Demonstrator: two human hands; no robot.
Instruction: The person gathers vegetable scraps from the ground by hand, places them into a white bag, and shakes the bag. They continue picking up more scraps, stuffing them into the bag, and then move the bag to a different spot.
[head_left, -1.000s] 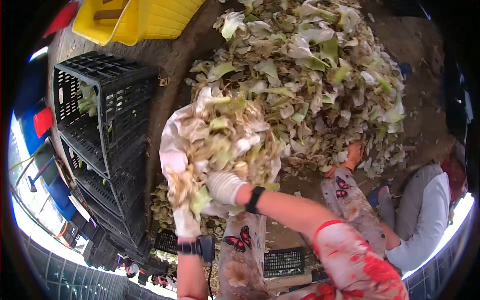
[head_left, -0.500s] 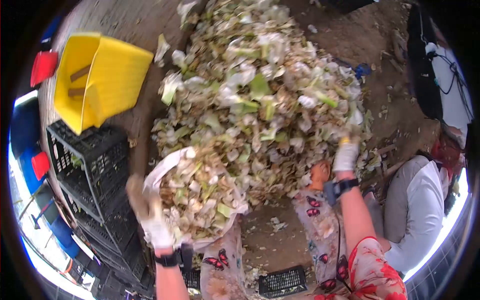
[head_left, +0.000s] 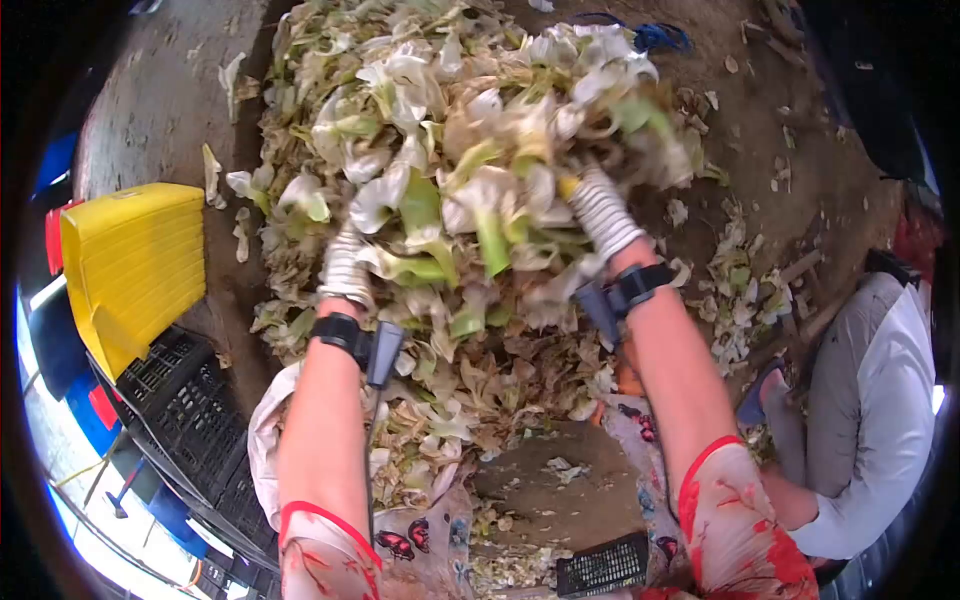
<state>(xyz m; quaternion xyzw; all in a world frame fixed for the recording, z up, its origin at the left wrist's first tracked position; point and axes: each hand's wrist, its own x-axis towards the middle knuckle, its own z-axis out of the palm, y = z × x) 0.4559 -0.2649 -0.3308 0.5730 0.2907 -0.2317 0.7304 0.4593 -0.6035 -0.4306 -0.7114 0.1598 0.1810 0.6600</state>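
In white gloves, my left hand [head_left: 346,266] and my right hand [head_left: 603,212] reach into a big heap of leafy peelings [head_left: 480,215], cream and brown with green pieces. An armful of them is gathered between the two hands. My fingers are mostly hidden among the leaves. At the right hand the peelings are smeared by motion. A pale cloth sack [head_left: 266,425], with peelings at its mouth, lies beside my left forearm and is partly covered by it.
A yellow container [head_left: 150,270] lies tilted on stacked black crates [head_left: 195,420] at the left. A small black crate [head_left: 603,566] sits on the ground near my legs. At the right, another person [head_left: 870,400] sits close by. A blue cord [head_left: 662,38] lies beyond the heap.
Both hands have moved forward into the heap; the left has left the sack's rim. Peelings are now gathered between them. The view has shifted, and the sack is more covered by my arm.
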